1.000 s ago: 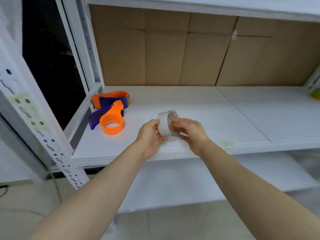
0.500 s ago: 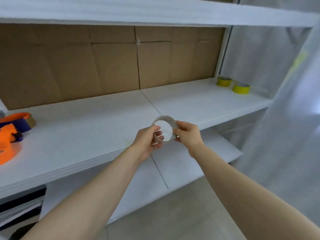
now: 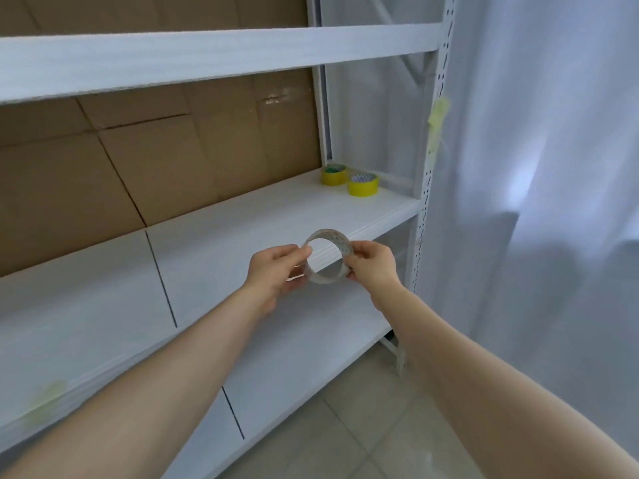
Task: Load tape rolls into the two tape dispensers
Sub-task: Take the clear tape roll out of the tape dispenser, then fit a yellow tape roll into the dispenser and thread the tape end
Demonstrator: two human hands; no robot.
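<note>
Both hands hold a thin, nearly used-up clear tape ring (image 3: 340,240) upright in front of the white shelf's front edge. My left hand (image 3: 276,271) pinches its left side and my right hand (image 3: 371,262) pinches its right side. Two yellow tape rolls, one (image 3: 363,184) nearer and one (image 3: 333,174) behind it, lie flat at the far right end of the middle shelf (image 3: 224,233). No tape dispenser shows in this view.
Brown cardboard (image 3: 155,160) lines the back of the shelf. A white upright post with holes (image 3: 427,174) closes the right end, with a white curtain (image 3: 536,167) beyond it. A lower shelf (image 3: 294,357) and tiled floor (image 3: 345,437) lie below.
My view has swung right: the orange and blue dispensers have left the frame and the yellow rolls are now nearer. Both hands still hold the clear ring, carried rightward along the shelf.
</note>
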